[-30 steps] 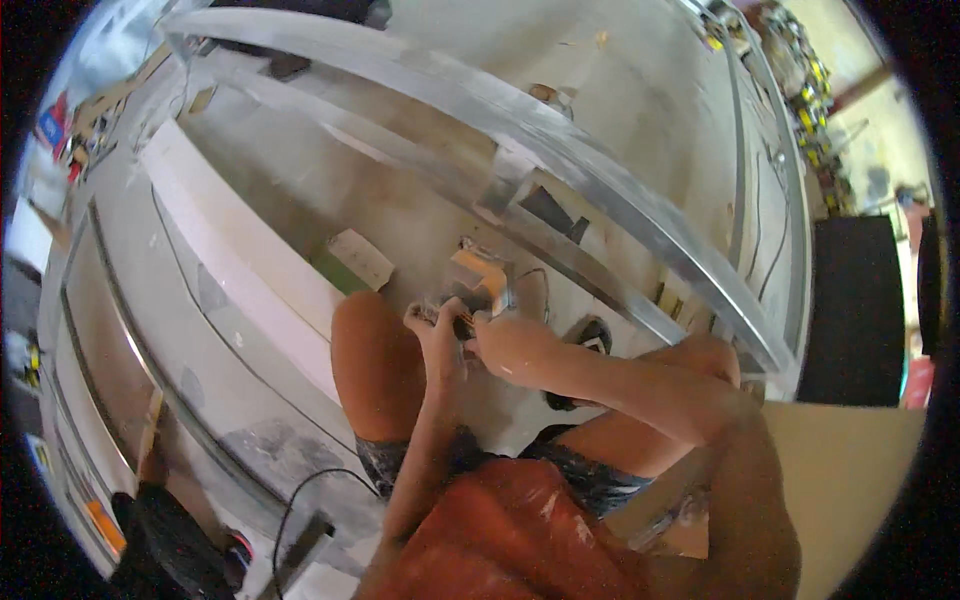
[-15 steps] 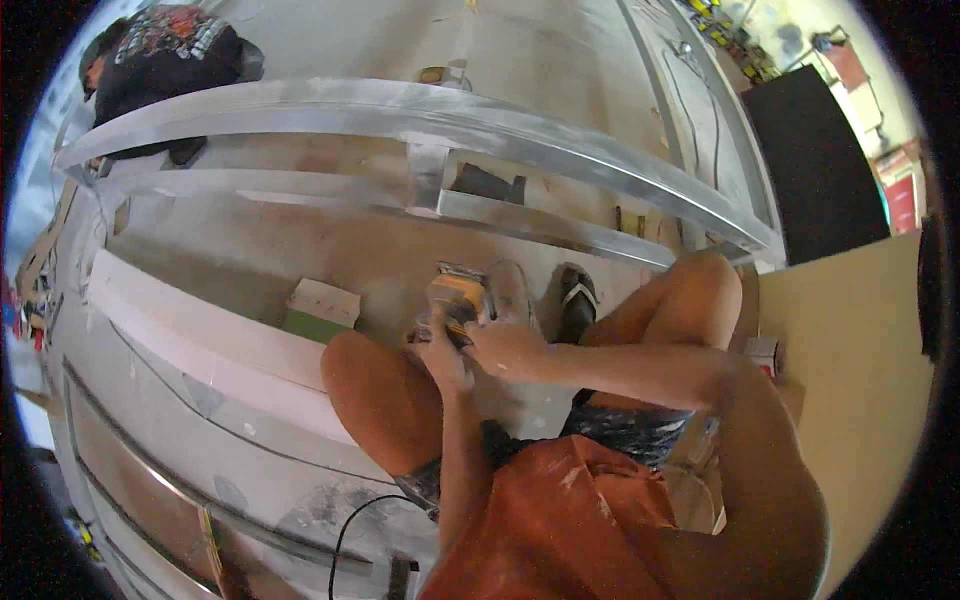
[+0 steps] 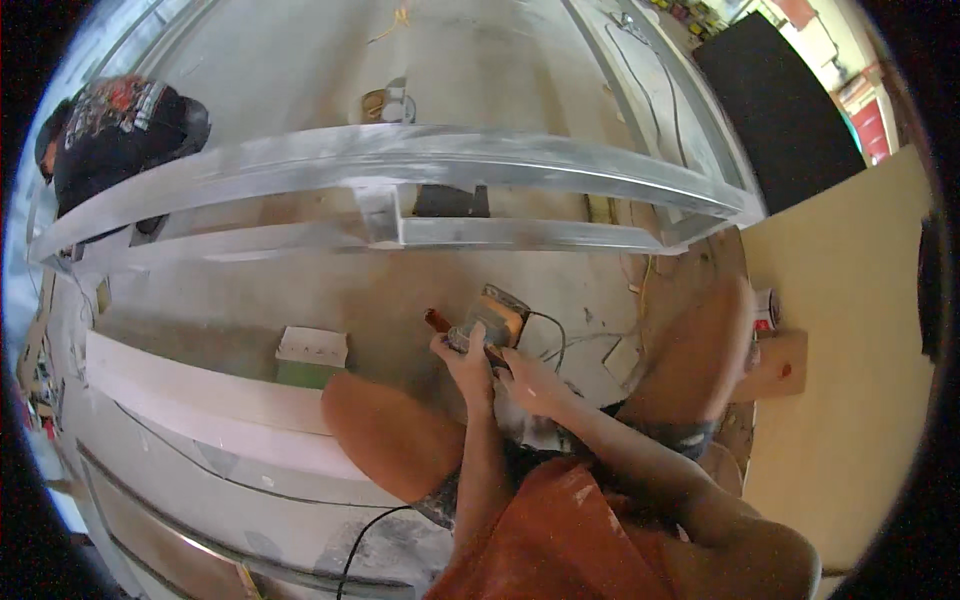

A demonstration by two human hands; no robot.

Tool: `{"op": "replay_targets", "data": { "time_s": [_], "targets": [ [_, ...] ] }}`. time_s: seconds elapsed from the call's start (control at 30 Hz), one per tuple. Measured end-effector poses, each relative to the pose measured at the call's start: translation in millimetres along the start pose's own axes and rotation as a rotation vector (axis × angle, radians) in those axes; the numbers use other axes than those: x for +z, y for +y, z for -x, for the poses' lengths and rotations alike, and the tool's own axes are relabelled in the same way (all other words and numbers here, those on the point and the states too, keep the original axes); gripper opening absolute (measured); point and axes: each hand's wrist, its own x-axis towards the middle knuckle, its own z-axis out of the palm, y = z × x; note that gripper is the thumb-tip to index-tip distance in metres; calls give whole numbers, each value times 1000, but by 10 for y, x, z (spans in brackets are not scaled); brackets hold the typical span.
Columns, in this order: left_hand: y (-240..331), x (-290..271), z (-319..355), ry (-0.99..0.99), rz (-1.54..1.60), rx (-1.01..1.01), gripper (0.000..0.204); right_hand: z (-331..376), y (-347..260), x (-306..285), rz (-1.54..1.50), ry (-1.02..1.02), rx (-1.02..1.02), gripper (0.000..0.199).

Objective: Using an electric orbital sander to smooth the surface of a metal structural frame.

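In front of my lap is a yellow and black power sander (image 3: 505, 320), tilted with its flat pad facing up and away. My left hand (image 3: 466, 368) is closed around its left side, thumb along the body. At the near end, my right hand (image 3: 532, 384) has its fingers closed on a dark part of the sander; the fingertips are partly hidden. A reddish-brown piece (image 3: 437, 321) shows just beyond my left hand, and I cannot make out what it is. A black cord (image 3: 560, 340) curves from the sander's right side.
A dusty metal frame (image 3: 450, 150) spans the space ahead. A long white beam (image 3: 200, 385) lies left, beside a white and green box (image 3: 312, 347). Another person (image 3: 120, 140) bends down at far left. A tan panel (image 3: 840, 360) and a wooden block (image 3: 780, 365) stand right.
The sander has turned over, its pad now facing up, and sits farther right. My right forearm has swung lower. The sandalled foot no longer shows, and the whole view has shifted.
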Motion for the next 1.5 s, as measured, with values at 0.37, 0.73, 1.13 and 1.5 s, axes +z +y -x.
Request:
{"op": "replay_targets", "data": {
  "time_s": [0.37,0.73,1.13,1.5],
  "targets": [
    [-145,143,-125,65,-49,127,68,12,1118,282,-1313,-495,594,57],
    [-542,61,-167,-147,185,40,48,-142,885,239,-1899,-212,484,52],
    [-306,119,-230,-339,-166,-75,62,-499,995,318,-1154,472,166,83],
    [-439,-240,-460,-23,-564,-142,74,-365,710,377,-703,10,268,91]
  ]
}}
